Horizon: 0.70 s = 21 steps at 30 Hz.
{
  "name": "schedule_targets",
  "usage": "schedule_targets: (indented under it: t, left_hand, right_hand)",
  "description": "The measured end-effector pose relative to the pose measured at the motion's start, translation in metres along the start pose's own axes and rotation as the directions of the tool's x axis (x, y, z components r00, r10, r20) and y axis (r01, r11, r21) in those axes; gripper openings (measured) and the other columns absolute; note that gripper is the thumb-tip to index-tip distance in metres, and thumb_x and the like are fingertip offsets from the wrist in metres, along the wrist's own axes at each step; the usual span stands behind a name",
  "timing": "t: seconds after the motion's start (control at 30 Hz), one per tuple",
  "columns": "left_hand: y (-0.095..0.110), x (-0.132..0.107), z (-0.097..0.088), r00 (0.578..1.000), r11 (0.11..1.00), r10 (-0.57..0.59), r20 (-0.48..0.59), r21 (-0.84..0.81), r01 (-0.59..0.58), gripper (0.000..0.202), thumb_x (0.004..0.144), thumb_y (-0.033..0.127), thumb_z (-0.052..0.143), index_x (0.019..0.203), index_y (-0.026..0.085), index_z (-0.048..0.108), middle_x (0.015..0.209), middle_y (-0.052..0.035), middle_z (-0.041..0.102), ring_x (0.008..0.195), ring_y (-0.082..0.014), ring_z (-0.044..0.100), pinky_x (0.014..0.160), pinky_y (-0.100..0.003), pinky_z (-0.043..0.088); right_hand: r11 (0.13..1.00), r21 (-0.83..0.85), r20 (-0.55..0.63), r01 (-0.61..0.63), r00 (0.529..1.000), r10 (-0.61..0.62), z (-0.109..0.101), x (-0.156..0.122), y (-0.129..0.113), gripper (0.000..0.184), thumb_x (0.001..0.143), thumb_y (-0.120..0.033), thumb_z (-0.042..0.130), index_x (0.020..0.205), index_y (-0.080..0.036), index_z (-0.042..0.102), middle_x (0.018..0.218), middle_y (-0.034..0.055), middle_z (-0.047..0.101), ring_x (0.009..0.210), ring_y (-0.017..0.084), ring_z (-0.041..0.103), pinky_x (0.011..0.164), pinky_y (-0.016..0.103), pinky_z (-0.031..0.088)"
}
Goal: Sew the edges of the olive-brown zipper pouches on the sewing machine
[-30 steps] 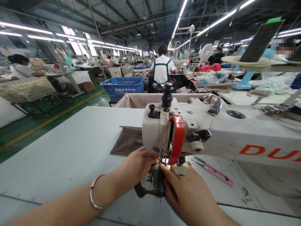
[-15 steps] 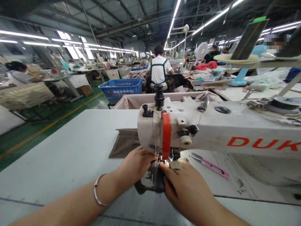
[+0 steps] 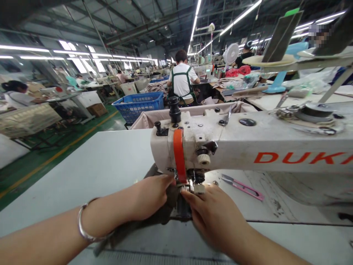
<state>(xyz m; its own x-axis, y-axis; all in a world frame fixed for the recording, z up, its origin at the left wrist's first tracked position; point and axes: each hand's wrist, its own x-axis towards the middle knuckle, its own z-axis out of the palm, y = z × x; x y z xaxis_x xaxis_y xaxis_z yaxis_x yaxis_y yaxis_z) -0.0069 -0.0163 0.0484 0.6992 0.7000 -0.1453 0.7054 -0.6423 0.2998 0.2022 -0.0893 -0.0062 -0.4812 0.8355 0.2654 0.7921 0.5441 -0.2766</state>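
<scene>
A cream sewing machine (image 3: 220, 143) with red lettering and an orange guard lies across the white table (image 3: 96, 165). My left hand (image 3: 149, 197), with a silver bracelet on its wrist, has its fingers curled on a dark brown fabric piece (image 3: 162, 211) at the needle area. My right hand (image 3: 215, 215) pinches at the presser foot under the machine head, fingers pressed together. The needle itself is hidden behind the guard and my fingers.
Pink thread snips (image 3: 242, 187) lie on the table right of the needle. Behind the table stand a cloth-lined bin (image 3: 154, 116) and a blue basket (image 3: 139, 105). A person in a white shirt (image 3: 182, 79) sits with back turned. Other people work at far tables.
The view has shifted so the machine head sits further left. The brown fabric, earlier lying flat behind the head, is now drawn toward me under my left hand.
</scene>
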Motion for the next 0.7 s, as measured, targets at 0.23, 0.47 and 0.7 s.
schedule_targets:
  t: [0.23, 0.47, 0.7]
  left_hand:
    - [0.016, 0.000, -0.011, 1.000, 0.995, -0.006, 0.008, -0.097, 0.006, 0.044, 0.072, 0.008, 0.060, 0.113, 0.023, 0.063, 0.120, -0.0055, 0.069, 0.108, -0.0266, 0.066, 0.093, -0.037, 0.052]
    - [0.029, -0.001, -0.003, 0.996, 0.991, 0.091, -0.003, 0.102, -0.090, 0.043, 0.076, -0.002, 0.044, 0.107, 0.020, 0.063, 0.109, -0.0085, 0.070, 0.107, -0.0284, 0.065, 0.095, -0.045, 0.050]
    - [0.037, -0.003, 0.012, 0.999, 0.995, 0.048, 0.014, 0.090, -0.049, 0.038, 0.072, -0.003, 0.044, 0.100, 0.016, 0.061, 0.100, -0.0103, 0.068, 0.092, -0.0263, 0.067, 0.085, -0.041, 0.053]
  right_hand:
    - [0.998, -0.055, 0.061, 0.003, 0.998, 0.000, -0.003, 0.006, -0.012, 0.041, 0.087, -0.019, 0.058, 0.127, -0.019, 0.057, 0.106, 0.0086, 0.067, 0.092, 0.027, 0.059, 0.077, 0.042, 0.040]
    - [0.993, -0.117, 0.018, 0.010, 1.000, -0.008, 0.002, 0.003, -0.011, 0.036, 0.086, -0.017, 0.062, 0.122, -0.019, 0.060, 0.101, 0.0059, 0.069, 0.083, 0.024, 0.061, 0.070, 0.039, 0.039]
    - [0.992, -0.125, 0.026, -0.007, 1.000, 0.010, 0.000, -0.006, -0.004, 0.037, 0.083, -0.019, 0.064, 0.120, -0.020, 0.061, 0.089, 0.0025, 0.068, 0.081, 0.024, 0.060, 0.072, 0.040, 0.041]
